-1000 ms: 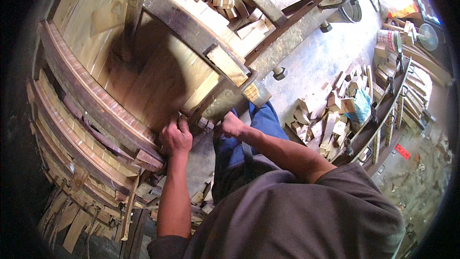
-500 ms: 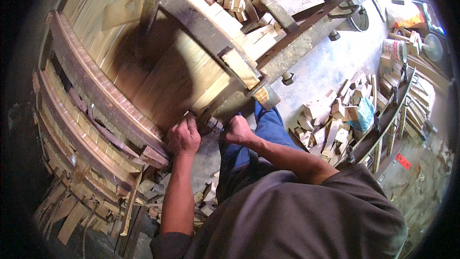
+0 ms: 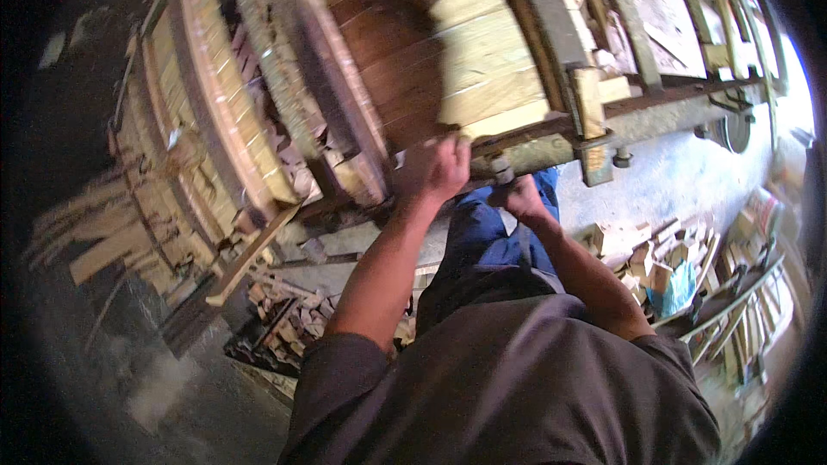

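A panel of pale wooden strips (image 3: 482,34) lies in a heavy rusty metal clamp frame (image 3: 551,155), a dark shadow over part of it. My left hand (image 3: 444,168) is closed at the panel's near edge, knuckles up; what its fingers hold is hidden. Just right of it and lower, my right hand (image 3: 519,198) is curled closed below a bolt (image 3: 500,168) on the frame's near rail. Blur and the fingers hide what is in it. A worn wooden block (image 3: 590,103) is wedged at the rail farther right.
More clamped wood panels (image 3: 215,77) stand in racks at left, with a loose strip (image 3: 250,258) jutting toward me. Offcuts (image 3: 655,250) and a blue plastic bag (image 3: 674,290) lie on the floor at right. Another offcut pile (image 3: 297,319) sits at lower left.
The view has turned, so the racks and panel appear rotated and farther right. Both hands stay at the frame's near edge, the right one now below the bolt.
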A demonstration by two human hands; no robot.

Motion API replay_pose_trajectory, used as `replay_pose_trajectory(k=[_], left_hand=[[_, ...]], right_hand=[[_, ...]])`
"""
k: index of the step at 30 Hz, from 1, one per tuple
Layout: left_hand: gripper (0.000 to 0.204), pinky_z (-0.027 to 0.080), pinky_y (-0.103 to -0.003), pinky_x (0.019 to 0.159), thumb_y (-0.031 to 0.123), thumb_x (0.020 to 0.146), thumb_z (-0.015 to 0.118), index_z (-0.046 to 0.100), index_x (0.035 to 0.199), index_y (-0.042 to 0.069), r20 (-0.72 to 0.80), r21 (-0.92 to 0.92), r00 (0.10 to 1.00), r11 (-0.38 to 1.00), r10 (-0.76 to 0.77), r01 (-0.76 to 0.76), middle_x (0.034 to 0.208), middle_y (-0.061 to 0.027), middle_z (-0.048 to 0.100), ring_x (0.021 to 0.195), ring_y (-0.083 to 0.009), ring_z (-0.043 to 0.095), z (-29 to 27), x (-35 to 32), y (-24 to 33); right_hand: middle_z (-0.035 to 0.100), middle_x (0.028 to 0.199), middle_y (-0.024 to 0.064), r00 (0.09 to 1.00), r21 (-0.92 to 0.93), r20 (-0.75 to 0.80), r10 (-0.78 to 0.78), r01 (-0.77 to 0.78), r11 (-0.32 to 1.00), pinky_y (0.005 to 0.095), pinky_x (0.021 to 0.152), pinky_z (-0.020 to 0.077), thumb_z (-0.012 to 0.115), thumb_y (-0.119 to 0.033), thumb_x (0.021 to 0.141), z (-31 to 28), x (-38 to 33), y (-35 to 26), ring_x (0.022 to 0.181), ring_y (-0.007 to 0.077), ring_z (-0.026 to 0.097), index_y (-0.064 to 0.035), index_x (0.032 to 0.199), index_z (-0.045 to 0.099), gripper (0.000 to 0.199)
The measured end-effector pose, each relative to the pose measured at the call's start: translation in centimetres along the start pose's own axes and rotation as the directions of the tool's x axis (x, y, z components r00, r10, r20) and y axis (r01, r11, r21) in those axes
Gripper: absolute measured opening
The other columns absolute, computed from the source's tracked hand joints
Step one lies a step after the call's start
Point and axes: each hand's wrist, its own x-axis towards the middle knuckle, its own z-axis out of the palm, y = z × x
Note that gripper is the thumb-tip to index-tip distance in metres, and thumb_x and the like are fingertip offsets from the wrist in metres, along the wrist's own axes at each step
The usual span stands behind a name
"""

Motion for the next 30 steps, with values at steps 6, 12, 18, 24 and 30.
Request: replay_pose_trajectory(k=[6,12,18,24,30], left_hand=[[0.024,0.052,-0.049,0.067,0.025,0.09,0.057,0.066,0.081,0.005,-0.165,-0.128,0.982,0.986,0.088,-0.11,0.079,-0.0198,0.066,0.074,-0.0403,0.065,-0.9,-0.1,0.2],[0.014,0.053,-0.041,0.08,0.009,0.088,0.061,0.069,0.095,0.0,-0.578,-0.358,0.816,0.896,0.007,-0.262,0.089,-0.0183,0.069,0.086,-0.0353,0.066,-1.0,-1.1,-0.5],[0.031,0.044,-0.037,0.098,0.015,0.094,0.052,0.064,0.117,-0.002,-0.634,-0.65,0.566,0.76,-0.526,-0.022,0.119,-0.0177,0.065,0.113,-0.0262,0.06,-10.3,-8.1,-5.0],[0.044,0.04,-0.035,0.101,0.028,0.099,0.051,0.058,0.128,-0.004,-0.056,-0.866,0.663,0.366,-0.747,0.34,0.127,-0.0174,0.062,0.119,-0.0257,0.056,-7.4,-3.1,-14.9],[0.054,0.043,-0.036,0.097,0.044,0.099,0.05,0.062,0.12,-0.005,0.086,-0.93,0.744,0.215,-0.662,0.298,0.114,-0.0129,0.066,0.103,-0.0241,0.058,-1.0,-3.4,-19.4]], right_hand=[[0.066,0.094,0.003,0.971,-0.057,-0.044,0.236,-0.238,0.97,0.0303,0.075,0.0504,0.073,0.002,0.067,-1.4,0.2,3.1,0.083,0.0134,0.059,-0.0012,0.104,0.064,0.039],[0.069,0.09,0.0083,0.985,0.011,0.074,0.155,-0.157,0.988,0.0326,0.075,0.054,0.065,-0.003,0.08,-2.2,1.5,1.4,0.084,0.0158,0.065,0.0051,0.101,0.063,0.022],[0.059,0.073,-0.0007,0.981,0.01,-0.057,0.186,-0.186,0.983,0.0315,0.06,0.044,0.078,-0.018,0.073,1.7,-0.6,-3.7,0.066,0.0117,0.052,-0.0072,0.079,0.062,0.02],[0.063,0.104,0.0037,0.965,-0.172,0.084,0.247,-0.23,0.958,0.0312,0.079,0.0501,0.073,-0.017,0.078,-1.3,-0.1,-0.9,0.091,0.0154,0.059,-0.0038,0.115,0.06,0.041],[0.061,0.079,0.0025,0.982,-0.61,0.162,0.1,0.02,0.792,0.0334,0.065,0.0482,0.071,-0.018,0.08,-2.1,-0.4,1.1,0.074,0.0157,0.057,-0.0073,0.09,0.062,0.017]])
